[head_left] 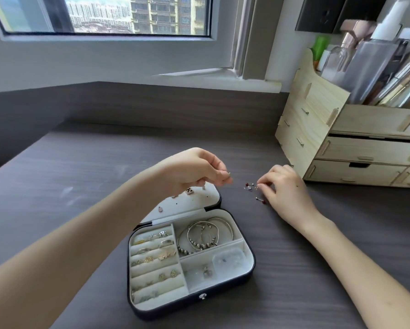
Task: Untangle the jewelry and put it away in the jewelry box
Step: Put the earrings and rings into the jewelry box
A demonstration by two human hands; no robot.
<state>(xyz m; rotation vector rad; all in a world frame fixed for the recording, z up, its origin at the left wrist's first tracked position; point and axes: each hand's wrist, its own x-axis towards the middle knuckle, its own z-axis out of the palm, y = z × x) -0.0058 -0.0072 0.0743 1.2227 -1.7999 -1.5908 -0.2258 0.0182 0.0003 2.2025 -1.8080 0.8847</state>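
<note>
Earrings with red beads lie on the dark desk just beyond the open jewelry box, one pinched by the right hand, while the left hand, raised over the lid, pinches a small metal piece.

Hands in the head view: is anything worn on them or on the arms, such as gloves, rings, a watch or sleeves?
The left hand and right hand are bare: no gloves, rings, watch or bracelets show. No sleeves are in view right to the frame edge. The only marking is one small dark dot on the back of the right hand.
</note>
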